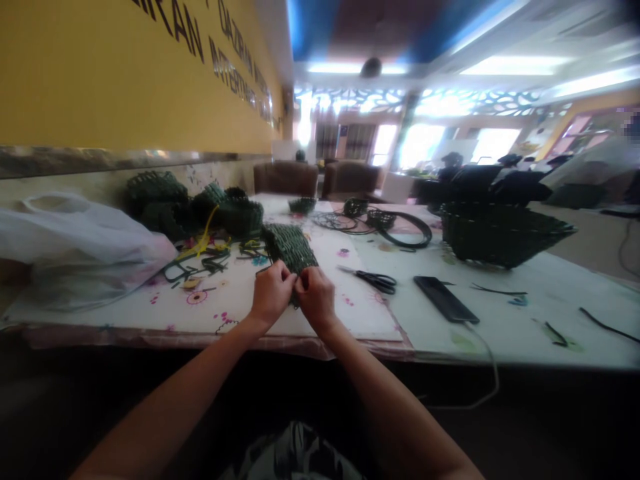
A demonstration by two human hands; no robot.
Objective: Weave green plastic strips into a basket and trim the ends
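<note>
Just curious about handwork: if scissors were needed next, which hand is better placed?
Probably the right hand: the scissors lie on its side, nearer than to the left hand. Both hands are at the woven piece.

We see a yellow lettered wall (100, 80) on the left, brown chairs (286, 179) beyond the desk (360, 320), bright windows (423, 143) and glowing ceiling lights (517, 65).

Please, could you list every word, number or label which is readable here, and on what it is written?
"IRAN", start cut off: yellow wall.
"QAZIRAN" (first letter may be O): same wall.
"INTER", rest blurred: same wall.
Other letters on that wall: too blurred to read.
Woven green piece, black device: no readable text.
</note>
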